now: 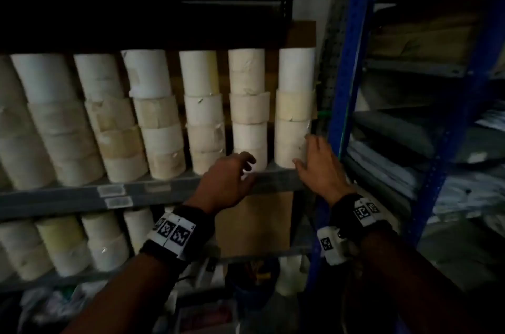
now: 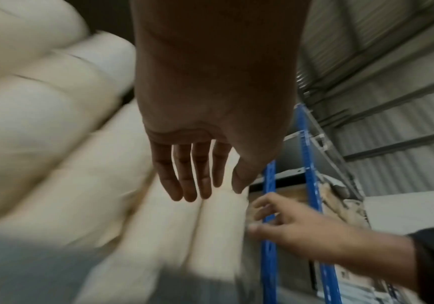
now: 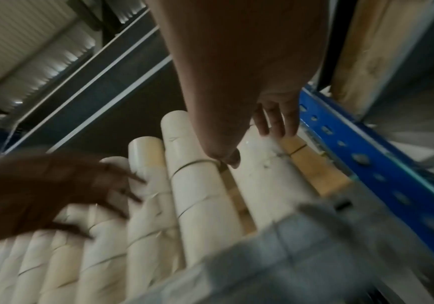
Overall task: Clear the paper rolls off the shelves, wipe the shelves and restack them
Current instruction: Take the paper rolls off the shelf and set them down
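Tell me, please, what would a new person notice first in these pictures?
First, the columns of stacked paper rolls that fill the upper grey shelf. Next, both hands reaching for the rightmost column: the right hand touches its lowest roll, the left hand hovers nearby. A blue upright stands just right.

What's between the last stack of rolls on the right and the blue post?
Only the right hand, open against the side of the end stack, and a grey perforated upright beside the blue post; no rolls. Head view.
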